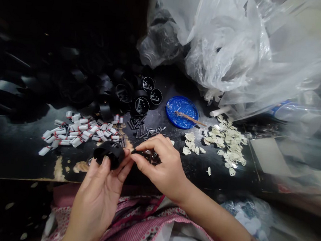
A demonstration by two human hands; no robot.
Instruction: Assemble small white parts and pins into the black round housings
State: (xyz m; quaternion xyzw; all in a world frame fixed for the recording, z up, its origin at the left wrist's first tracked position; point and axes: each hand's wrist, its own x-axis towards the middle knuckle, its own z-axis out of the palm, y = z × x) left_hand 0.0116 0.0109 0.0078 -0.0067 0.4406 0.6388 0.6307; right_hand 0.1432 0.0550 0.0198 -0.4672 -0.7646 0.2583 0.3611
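Observation:
Between the thumb and fingers of my left hand (pixel 101 190) sits a black round plastic housing (pixel 108 154), hollow and tilted. My right hand (pixel 163 166) is beside it, its thumb and forefinger pinched together near the left fingertips. A small dark part (pixel 134 152) shows at that pinch, too small to name. Just beyond my hands lie small black springs (pixel 141 129). To their left spreads a heap of white cylindrical pieces with red ends (pixel 77 131).
A blue lid (pixel 172 112) of clear grease holds a brown stick (pixel 190 118). Several black round housings (pixel 142 105) stand behind. Cream flat pieces (pixel 229 142) are scattered at right. Clear plastic bags (pixel 227 47) fill the back right. The table's front edge (pixel 30 180) runs below.

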